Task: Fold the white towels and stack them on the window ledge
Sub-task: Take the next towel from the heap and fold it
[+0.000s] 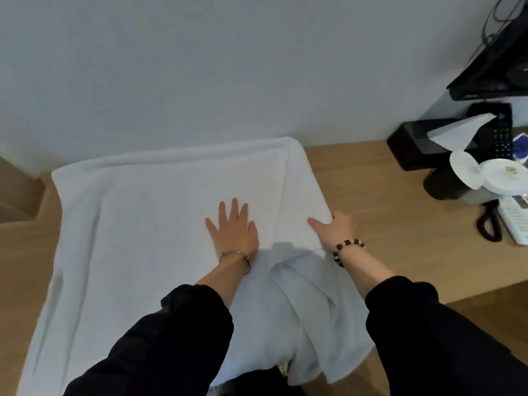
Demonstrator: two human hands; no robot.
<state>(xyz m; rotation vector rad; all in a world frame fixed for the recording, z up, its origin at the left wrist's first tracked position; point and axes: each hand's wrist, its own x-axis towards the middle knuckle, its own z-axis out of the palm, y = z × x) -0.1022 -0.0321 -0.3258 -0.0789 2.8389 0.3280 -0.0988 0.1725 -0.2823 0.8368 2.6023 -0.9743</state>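
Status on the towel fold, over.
Left hand flat on white towel. Right hand grips its folded right edge. Paper rolls off to right, apart from towel.

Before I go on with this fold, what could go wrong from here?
The towel hangs bunched over the near desk edge; its weight may drag the fold crooked. The right hand grips the folded flap at one spot only, so it may skew. A wide sweep could knock the paper rolls.

wooden desk, white towel spread across, phone, black tray
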